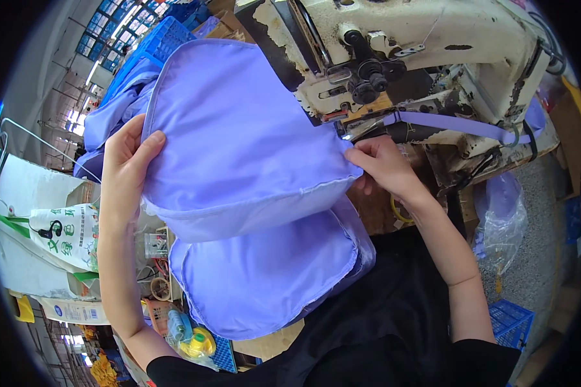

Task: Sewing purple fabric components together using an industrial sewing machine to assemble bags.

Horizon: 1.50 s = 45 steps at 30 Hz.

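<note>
A lavender fabric bag (pixel 232 129) with bound seams spreads across the middle, its upper panel raised. My left hand (pixel 128 153) pinches the bag's left edge between thumb and fingers. Close to the needle area of a worn cream sewing machine (pixel 432 39), my right hand (pixel 384 169) has its thumb and fingers closed on the bag's right corner. Below, a second rounded lavender section (pixel 271 277) of the bag hangs toward my lap. A narrow lavender strap (pixel 455 122) runs along the machine's arm to the right. The needle tip itself is hard to make out.
More lavender fabric and blue crates (pixel 168 39) are piled behind at the left. A white printed bag (pixel 64 235) hangs beside the left forearm. Yellow and blue thread spools (pixel 199 343) stand at the lower left. Right, a clear plastic bag (pixel 503 219) hangs above a blue crate (pixel 511 322).
</note>
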Motion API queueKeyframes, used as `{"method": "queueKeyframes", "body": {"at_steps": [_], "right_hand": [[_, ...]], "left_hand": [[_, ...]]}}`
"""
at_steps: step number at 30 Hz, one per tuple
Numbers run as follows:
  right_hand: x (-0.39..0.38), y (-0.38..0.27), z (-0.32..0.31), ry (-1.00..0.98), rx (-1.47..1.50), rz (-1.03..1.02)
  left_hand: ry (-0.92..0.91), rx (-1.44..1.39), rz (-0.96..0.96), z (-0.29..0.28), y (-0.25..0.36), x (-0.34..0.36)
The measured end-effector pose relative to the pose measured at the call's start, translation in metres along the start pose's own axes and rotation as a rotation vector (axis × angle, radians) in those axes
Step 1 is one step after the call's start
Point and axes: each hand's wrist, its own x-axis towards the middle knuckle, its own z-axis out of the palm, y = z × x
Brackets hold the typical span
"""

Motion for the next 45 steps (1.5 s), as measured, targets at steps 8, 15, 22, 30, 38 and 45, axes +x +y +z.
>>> {"method": "queueKeyframes", "body": {"at_steps": [8,15,22,30,38,45], "right_hand": [[0.0,-0.002,0.015,0.046,0.056,0.024],[-0.003,-0.009,0.027,0.033,0.173,0.182],[-0.002,0.007,0.039,0.079,0.371,0.134],[-0.002,0.003,0.026,0.213,0.327,0.037],[-0.022,0.008,0.003,0.038,0.033,-0.119],[-0.026,0.008,-0.003,0.013,0.109,-0.045]], "left_hand": [[0.088,0.04,0.126,0.006,-0.008,-0.009],[0.269,0.106,0.258,0.031,-0.005,-0.043],[0.324,0.175,0.208,0.042,0.013,-0.077],[0.091,0.516,0.8,0.081,0.009,-0.17],[0.198,0.743,0.731,0.179,-0.028,-0.221],[0.635,-0.134,0.322,0.25,-0.05,-0.204]]}}
